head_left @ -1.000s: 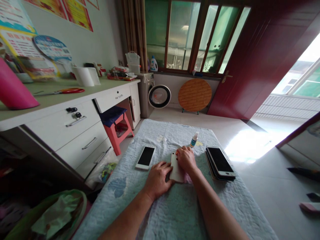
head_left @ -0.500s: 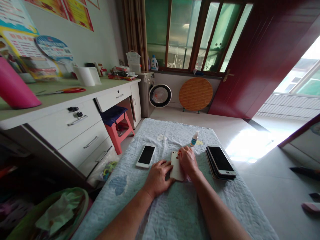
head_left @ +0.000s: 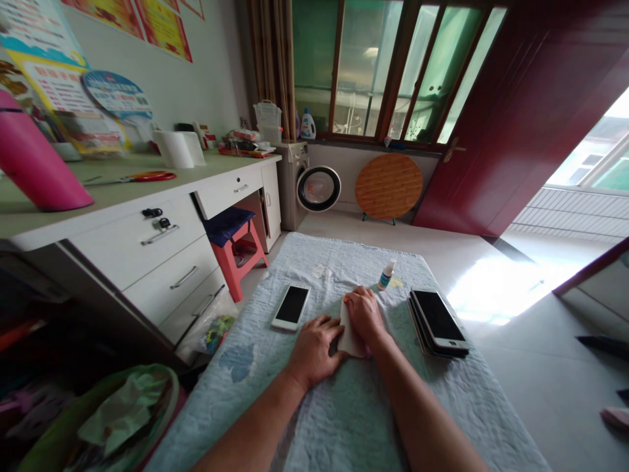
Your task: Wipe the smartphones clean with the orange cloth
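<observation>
A white smartphone (head_left: 350, 337) lies back up on the quilted cloth, partly covered by both hands. At its left edge, my left hand (head_left: 317, 347) grips it, the thumb near the lower end and the fingers along the side. My right hand (head_left: 364, 316) is closed and pressed onto the upper part of the phone's back. A bit of orange shows at its fingertips and something pinkish beneath the palm, too hidden to name. Left of the hands lies another white phone (head_left: 291, 306), screen up. A small spray bottle (head_left: 386, 275) stands just beyond my right hand.
Several stacked phones (head_left: 438, 319) lie near the right edge of the cloth-covered table (head_left: 236, 406). A desk (head_left: 162, 239) with drawers runs along the left, a red stool (head_left: 234, 252) beside it. A bin (head_left: 171, 400) stands at lower left.
My right hand has slid slightly toward the upper left over the phone's back, covering its camera end more. The whole view has shifted a little. My left hand keeps its hold.
</observation>
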Available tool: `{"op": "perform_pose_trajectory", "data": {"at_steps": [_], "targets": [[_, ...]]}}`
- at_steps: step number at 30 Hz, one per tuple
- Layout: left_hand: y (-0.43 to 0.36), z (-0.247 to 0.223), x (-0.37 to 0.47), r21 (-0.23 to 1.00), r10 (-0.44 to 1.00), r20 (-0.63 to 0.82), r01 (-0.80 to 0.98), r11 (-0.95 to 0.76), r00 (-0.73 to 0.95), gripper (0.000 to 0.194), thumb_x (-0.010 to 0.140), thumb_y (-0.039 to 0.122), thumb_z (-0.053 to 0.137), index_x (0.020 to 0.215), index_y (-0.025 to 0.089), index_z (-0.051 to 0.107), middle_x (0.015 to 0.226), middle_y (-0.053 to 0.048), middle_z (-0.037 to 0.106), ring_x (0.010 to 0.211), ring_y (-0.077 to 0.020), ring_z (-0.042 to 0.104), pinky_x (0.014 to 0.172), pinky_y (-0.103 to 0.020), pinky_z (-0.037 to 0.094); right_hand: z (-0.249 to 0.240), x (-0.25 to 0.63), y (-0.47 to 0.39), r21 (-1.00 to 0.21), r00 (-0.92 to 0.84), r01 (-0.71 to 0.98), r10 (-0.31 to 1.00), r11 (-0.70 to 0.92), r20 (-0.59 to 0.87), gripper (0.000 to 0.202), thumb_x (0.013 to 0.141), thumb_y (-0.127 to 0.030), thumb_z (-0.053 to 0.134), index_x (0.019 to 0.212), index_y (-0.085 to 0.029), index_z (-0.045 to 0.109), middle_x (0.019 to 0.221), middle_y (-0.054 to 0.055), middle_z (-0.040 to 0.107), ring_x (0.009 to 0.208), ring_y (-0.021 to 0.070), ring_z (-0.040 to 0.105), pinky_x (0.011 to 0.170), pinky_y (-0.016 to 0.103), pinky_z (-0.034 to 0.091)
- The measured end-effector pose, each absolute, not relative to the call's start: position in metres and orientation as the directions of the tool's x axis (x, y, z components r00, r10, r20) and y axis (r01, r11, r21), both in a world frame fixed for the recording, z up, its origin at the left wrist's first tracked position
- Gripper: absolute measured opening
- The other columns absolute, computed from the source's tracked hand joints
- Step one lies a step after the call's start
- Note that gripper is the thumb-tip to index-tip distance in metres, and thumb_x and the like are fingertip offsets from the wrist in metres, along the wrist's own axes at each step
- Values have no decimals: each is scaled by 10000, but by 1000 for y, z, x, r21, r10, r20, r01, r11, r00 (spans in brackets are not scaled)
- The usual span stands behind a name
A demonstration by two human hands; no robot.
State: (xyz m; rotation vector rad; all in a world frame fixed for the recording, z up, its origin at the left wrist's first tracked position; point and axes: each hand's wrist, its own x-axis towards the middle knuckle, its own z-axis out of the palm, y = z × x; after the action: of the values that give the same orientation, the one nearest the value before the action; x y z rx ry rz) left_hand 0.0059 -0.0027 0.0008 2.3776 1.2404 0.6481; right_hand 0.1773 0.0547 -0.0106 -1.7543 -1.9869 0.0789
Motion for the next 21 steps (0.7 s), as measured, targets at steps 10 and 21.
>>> {"op": "perform_pose_trajectory", "data": {"at_steps": [10,21], "targets": [[-4,5,5,535,831,207,651,-538,517,550,748,366,704,1277,277,585,1336,-18,591,1217,-300,496,1056,-448,382,5,179,38,-340,-291,853,901,396,320,243,891,-162,501,761,-201,703,831,29,600,832,156,495,786,249,373],[-3,2,6,515,815,274,638,-572,511,410,740,319,735,1138,251,662,1225,-36,640,1125,-283,533,1005,-432,413,-11,178,58,-313,-176,903,918,294,356,237,907,-188,494,896,-217,730,923,60,610,884,190,476,818,275,387]]}}
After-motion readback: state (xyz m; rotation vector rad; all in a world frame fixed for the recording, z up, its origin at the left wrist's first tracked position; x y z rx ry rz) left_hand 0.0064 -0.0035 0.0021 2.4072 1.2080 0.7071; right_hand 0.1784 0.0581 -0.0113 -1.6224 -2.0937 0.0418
